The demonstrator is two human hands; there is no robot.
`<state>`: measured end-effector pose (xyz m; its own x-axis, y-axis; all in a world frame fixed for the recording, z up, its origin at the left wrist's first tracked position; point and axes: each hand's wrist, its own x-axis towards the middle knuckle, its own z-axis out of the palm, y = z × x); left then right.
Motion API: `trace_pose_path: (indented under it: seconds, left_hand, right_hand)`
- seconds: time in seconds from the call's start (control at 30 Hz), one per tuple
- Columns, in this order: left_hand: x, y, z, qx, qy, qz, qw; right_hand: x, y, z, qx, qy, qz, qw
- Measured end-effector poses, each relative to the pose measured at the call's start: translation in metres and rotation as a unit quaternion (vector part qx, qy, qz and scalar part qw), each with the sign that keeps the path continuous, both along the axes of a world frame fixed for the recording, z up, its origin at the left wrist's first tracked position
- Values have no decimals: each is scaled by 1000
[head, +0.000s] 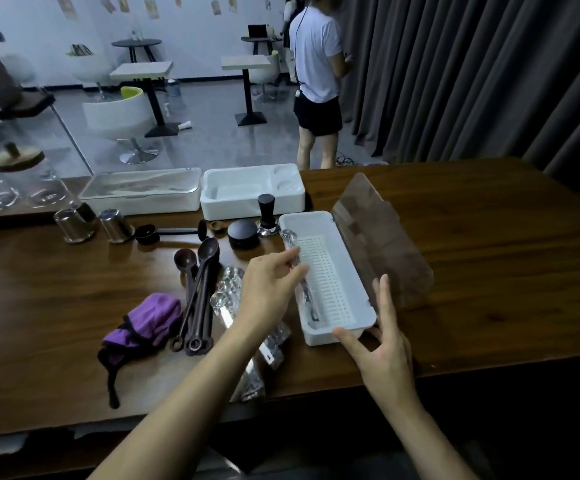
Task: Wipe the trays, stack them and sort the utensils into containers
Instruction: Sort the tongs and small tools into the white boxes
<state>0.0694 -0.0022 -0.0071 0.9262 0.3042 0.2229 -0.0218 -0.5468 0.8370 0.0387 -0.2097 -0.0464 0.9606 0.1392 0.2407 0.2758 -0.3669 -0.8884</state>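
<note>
Inside the white container (316, 336) lie metal spoons (307, 299), left hand (271, 285) pinching one, right hand (385, 351) splayed.

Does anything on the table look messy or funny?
Yes. The purple cloth lies crumpled beside the dark spoons, and the shiny wrapped utensils sprawl almost to the front edge of the table.

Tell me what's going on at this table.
A person is sorting utensils. The left hand pinches a metal utensil that lies inside the white container along its left wall; the tinted lid stands open. The right hand, fingers straight, steadies the container's near right corner. Dark spoons, more metal spoons and a purple cloth lie on the table to the left, not yet put away.
</note>
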Motion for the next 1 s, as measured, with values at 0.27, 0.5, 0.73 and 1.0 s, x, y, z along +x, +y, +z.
trace_pose_path:
  seconds: [0.27,0.5,0.73,1.0]
  left_hand:
    - [45,-21,-1,251,57,2,966]
    - [68,-40,4,298,109,-82,945]
    - [69,-35,-9,318,136,-91,934]
    - [27,-31,4,12,52,5,999]
  right_hand:
    - [0,3,3,-47,29,-14,998]
    - [3,2,1,-69,48,-17,996]
    - [1,3,0,-78,15,-19,997]
    - [0,4,2,-80,-7,-22,996]
